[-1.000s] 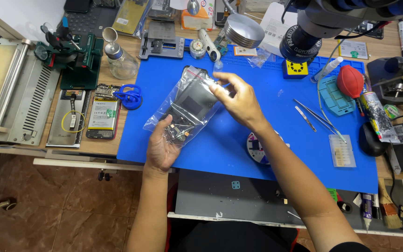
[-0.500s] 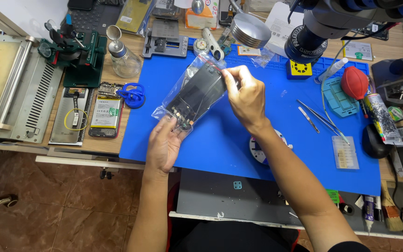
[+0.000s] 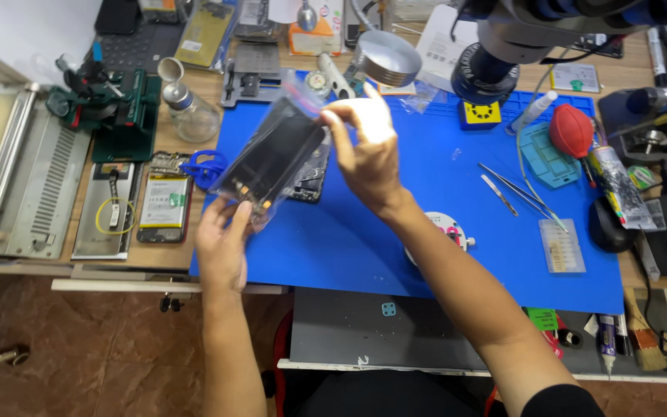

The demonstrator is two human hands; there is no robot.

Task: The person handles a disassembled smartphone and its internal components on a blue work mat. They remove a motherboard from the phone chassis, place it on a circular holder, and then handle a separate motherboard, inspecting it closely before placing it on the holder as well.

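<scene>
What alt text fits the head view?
Both hands, left and right, hold a clear bag with a dark phone part inside above a blue mat. Tweezers, a red blower and an opened phone lie around.

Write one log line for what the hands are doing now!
left hand: holds bottom of clear bag | right hand: pinches bag top | bag: dark flat part inside, above blue mat

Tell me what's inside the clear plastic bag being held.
The clear plastic bag, held by the left hand and right hand, holds a dark flat panel. Its underside and anything behind it are hidden.
</scene>
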